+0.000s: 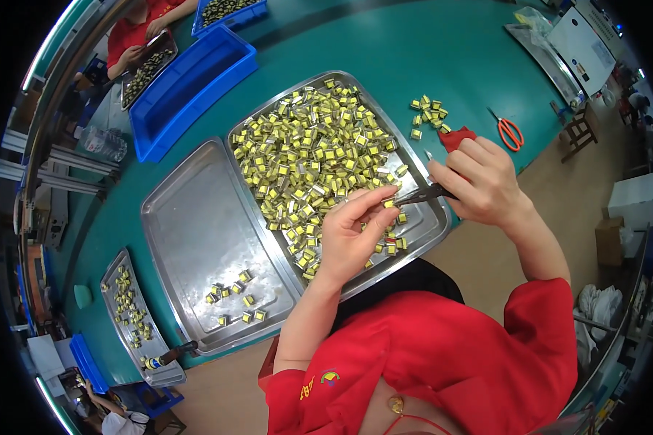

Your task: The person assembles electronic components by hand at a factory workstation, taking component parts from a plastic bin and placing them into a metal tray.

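My left hand [352, 235] is closed in a pinch, holding a small transformer [390, 204] wrapped in yellow tape between thumb and forefinger. In my right hand [482, 180] is a black pointed hand tool [422, 194], perhaps pliers or tweezers. Its tip meets the small transformer at my left fingertips; whether it grips the piece I cannot tell. Both hands are above the near right part of a metal tray [429, 239] heaped with yellow-taped transformers [319, 152]. My left hand hides some of the heap.
Left of it, a second metal tray [210, 210] holds several transformers. A narrow tray [168, 375] with more pieces lies farther left. Orange-handled scissors [510, 135], a red cloth [455, 138] and loose transformers [428, 112] lie at right. A blue bin [196, 90] and another person [127, 43] are beyond.
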`<state>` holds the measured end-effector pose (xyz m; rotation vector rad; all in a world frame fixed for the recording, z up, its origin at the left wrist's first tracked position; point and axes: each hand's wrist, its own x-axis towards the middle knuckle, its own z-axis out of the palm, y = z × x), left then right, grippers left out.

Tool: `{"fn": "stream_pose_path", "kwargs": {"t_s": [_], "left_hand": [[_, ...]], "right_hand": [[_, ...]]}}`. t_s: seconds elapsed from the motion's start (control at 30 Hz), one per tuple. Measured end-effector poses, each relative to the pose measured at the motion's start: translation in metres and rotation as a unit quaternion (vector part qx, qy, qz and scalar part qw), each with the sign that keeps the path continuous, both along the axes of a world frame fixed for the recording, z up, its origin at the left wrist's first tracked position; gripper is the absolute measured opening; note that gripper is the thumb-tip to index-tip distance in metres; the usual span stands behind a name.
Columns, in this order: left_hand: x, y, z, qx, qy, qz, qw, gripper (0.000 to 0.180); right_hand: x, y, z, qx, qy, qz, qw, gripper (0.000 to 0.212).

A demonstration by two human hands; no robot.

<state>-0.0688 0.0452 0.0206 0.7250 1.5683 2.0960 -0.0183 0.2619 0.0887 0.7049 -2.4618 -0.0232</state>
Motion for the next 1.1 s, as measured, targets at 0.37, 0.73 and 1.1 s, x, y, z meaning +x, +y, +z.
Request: {"fn": "stream_pose_path", "kwargs": {"t_s": [0.37,0.73,1.1], "left_hand": [[0.0004,0.0001,0.0003,0.008,-0.003,-0.01,1.0,0.028],[0.0015,-0.0002,0.0022,-0.015,0.034,0.02,0.999,0.024],[0.0016,-0.0003,0.0027,-0.017,0.031,0.022,0.999,0.025]], "right_hand": [[0.0014,0.002,0.0022,-0.001,-0.001,0.005,1.0,0.027],[0.0047,0.0017,0.0025,-0.001,-0.02,-0.007,1.0,0.026],[0.0033,0.0021,0.0068,-0.023,-0.03,0.001,0.999,0.024]]}}
